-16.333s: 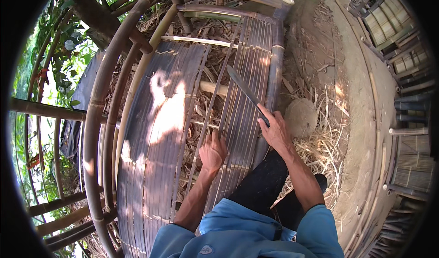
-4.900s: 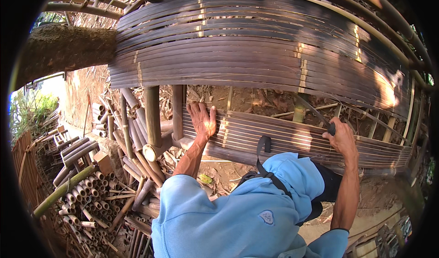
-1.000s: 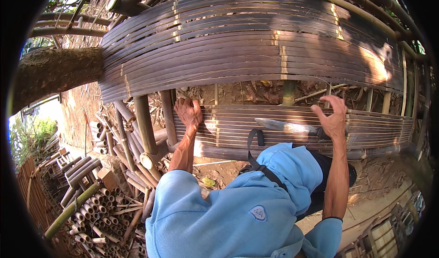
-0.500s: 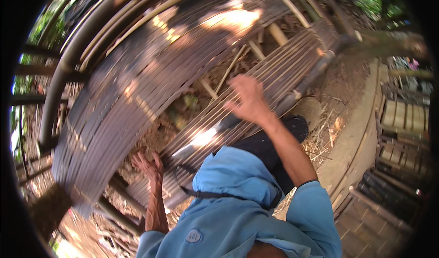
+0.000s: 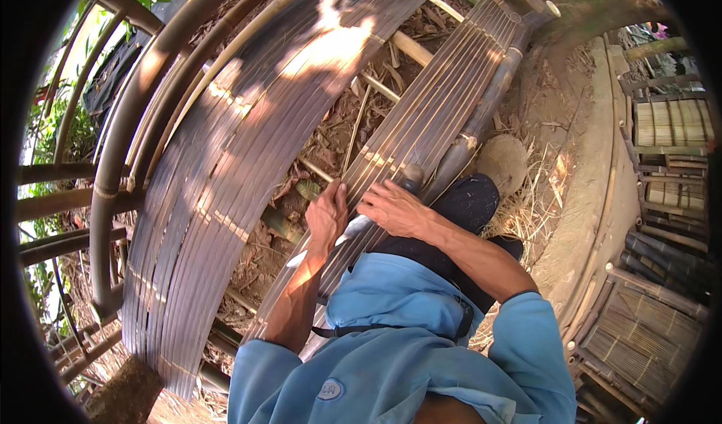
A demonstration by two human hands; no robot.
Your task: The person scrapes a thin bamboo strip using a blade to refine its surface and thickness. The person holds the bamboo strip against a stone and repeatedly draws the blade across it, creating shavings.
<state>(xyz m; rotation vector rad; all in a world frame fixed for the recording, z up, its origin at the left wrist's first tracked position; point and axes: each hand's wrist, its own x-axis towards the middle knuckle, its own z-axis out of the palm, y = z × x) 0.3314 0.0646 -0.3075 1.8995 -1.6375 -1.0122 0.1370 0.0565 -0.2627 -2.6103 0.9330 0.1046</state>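
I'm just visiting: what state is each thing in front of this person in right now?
Left hand: fingers curled; grip unclear.
Right hand: over the knife; grip unclear.
Knife: bare blade, lying on the narrow slat panel, partly covered.
Narrow slat panel: set apart from the wide slat panel.
Wide slat panel: patchily sunlit.
Straw: loose, scattered.

A head-worn fisheye looks steeply down from near above, the wearer's torso [image 5: 391,371] at six o'clock, a wide slatted surface [image 5: 252,142] toward ten.

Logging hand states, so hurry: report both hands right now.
Left hand: fingers curled by the bamboo slats; whether it grips anything cannot be told.
Right hand: fingers bent over the knife; grip cannot be told.
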